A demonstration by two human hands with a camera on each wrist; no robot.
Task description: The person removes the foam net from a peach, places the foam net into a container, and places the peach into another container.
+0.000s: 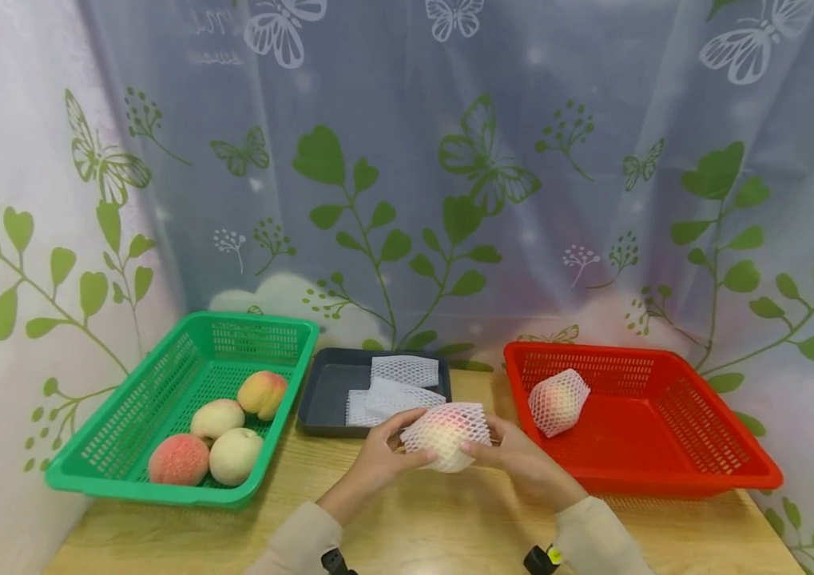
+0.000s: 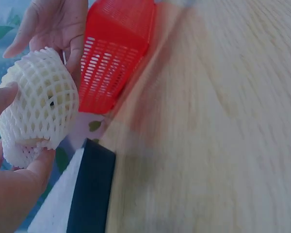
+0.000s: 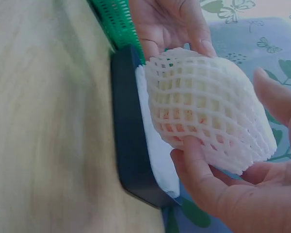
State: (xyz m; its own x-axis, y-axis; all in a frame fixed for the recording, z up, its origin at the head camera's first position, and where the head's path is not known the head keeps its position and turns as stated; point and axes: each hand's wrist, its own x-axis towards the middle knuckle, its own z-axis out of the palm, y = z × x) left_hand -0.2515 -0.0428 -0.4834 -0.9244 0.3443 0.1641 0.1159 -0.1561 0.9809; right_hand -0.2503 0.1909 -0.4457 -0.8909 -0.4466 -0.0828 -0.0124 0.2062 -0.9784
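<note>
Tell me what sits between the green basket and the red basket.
In the head view, a dark tray of foam nets sits between the green basket and red basket.

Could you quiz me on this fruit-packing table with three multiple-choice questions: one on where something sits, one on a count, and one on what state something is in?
1. Where does the already wrapped peach lie?
A. green basket
B. red basket
C. black tray

2. How many bare peaches lie in the green basket?
A. two
B. four
C. six

3. What state is the peach in the hands in?
A. bare
B. cut in half
C. sleeved in white foam net

Answers:
1 B: it rests inside the red basket.
2 B: four unwrapped fruits show there.
3 C: the left hand and right hand hold it with the net round it.
</note>
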